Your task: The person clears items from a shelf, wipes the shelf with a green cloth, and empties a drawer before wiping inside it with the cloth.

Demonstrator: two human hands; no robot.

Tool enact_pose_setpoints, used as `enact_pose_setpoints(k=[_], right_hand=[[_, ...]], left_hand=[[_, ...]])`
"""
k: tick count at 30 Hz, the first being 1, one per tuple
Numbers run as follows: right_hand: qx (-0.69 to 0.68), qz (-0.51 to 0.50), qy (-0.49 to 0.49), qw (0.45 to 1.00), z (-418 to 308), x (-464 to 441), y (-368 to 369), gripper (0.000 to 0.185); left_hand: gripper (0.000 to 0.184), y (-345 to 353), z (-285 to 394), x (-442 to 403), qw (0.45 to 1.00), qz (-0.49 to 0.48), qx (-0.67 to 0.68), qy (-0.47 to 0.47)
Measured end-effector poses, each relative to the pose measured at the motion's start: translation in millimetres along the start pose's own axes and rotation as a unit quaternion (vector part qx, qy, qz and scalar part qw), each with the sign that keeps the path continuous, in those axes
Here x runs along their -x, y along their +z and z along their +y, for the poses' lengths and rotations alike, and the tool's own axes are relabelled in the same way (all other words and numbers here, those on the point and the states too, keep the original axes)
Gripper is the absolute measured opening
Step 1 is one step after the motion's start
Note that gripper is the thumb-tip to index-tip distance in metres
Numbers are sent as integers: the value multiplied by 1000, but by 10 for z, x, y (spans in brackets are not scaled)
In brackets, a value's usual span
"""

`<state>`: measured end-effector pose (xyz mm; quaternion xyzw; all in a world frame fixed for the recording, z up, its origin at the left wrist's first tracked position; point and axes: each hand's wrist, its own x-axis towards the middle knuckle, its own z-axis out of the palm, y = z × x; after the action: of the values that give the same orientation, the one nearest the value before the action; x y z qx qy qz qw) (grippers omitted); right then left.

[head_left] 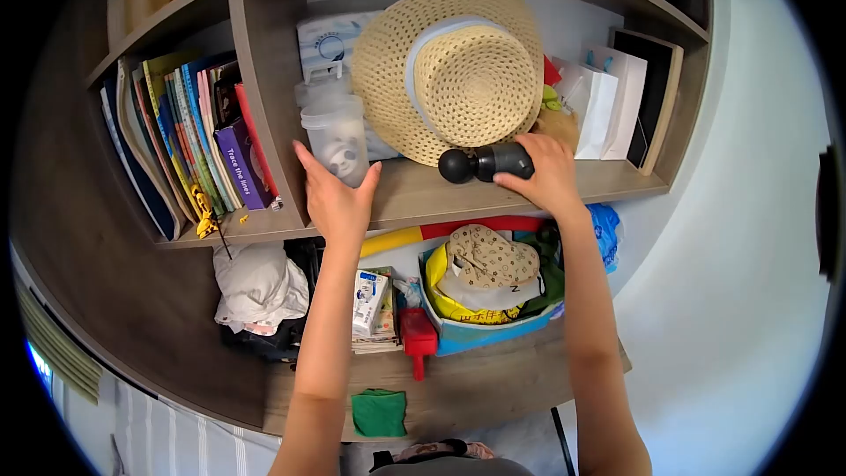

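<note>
My left hand (339,203) is wrapped around the lower part of a translucent plastic container (335,132) with a panda face on it, thumb on its right side and fingers on its left. The container stands at the left of the middle shelf. My right hand (548,167) grips the right end of a black massage gun (504,161) with a round ball head, lying sideways at the shelf's front. Behind both is a woven straw hat (476,79) with a pale band, leaning against the back.
Books (198,132) fill the left compartment. White paper bags (604,106) and a dark frame (652,97) stand at the right. Below are a blue bin (493,335) with hats, a red scoop-like object (418,332), a white cloth bundle (260,286) and a green cloth (379,412).
</note>
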<state>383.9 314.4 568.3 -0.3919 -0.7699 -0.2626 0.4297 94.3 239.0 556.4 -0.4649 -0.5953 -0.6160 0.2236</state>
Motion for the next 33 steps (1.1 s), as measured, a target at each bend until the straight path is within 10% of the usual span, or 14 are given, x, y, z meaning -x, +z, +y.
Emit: enact_pose_setpoints(k=[5, 13, 17, 19, 25, 33], right_hand=[[-17, -124, -13, 992, 79, -109, -66, 71], [-5, 11, -17, 1000, 67, 86, 86, 68], [11, 12, 17, 1000, 44, 154, 123, 68], [10, 16, 22, 1000, 37, 148, 144, 68], [7, 16, 28, 999, 61, 157, 187, 64], [-7, -73, -14, 997, 136, 23, -5, 65]], left_hand=[[100, -98, 68, 80, 995, 6, 87, -55], [104, -497, -189, 1160, 975, 51, 210, 42], [100, -566, -475, 2276, 967, -78, 234, -64], [95, -602, -667, 2833, 981, -160, 18, -104], [88, -480, -1557, 3851, 944, -157, -75, -280], [85, -351, -2643, 4736, 927, -160, 102, -324]])
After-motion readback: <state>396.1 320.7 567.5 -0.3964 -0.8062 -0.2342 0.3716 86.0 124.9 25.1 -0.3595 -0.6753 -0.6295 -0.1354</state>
